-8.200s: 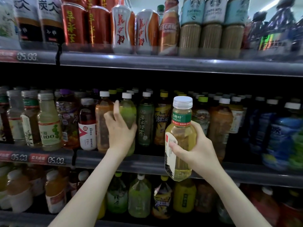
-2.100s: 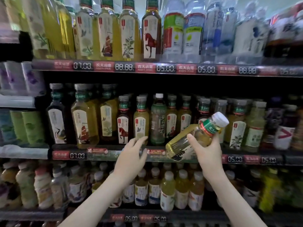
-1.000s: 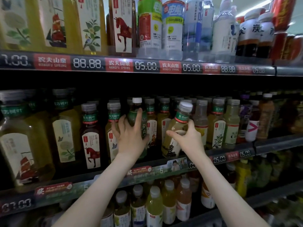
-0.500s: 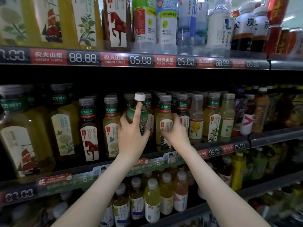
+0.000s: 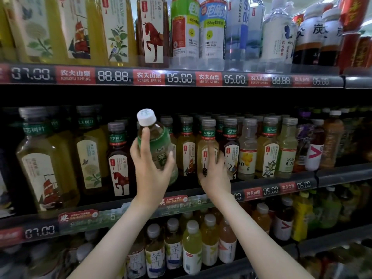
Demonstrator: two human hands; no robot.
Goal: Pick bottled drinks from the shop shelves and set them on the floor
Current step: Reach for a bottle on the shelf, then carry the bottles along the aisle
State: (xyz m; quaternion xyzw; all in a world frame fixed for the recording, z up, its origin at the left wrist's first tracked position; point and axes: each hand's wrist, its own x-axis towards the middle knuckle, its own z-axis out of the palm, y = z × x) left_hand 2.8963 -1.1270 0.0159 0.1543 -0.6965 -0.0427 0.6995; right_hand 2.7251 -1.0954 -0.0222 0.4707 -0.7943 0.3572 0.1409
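Arms outstretched, the left hand (image 5: 151, 172) clamps its fingers (image 5: 145, 141) round a tilted green-label bottle (image 5: 156, 137) while the right hand (image 5: 215, 176) grips a yellow bottle (image 5: 207, 143) on the shelf (image 5: 281, 191).

Both bare arms reach up and forward from the bottom of the view, closing in toward the middle. The left hand (image 5: 151, 170), back to the camera, grips a green bottle (image 5: 159, 137) round its body, forefinger (image 5: 145, 137) laid straight up toward the neck, thumb wrapped round the right side. Just beside it and a little lower, the right hand (image 5: 216, 176) clasps a yellow bottle (image 5: 208, 135) low down, one finger pointing up its front, thumb on the left.
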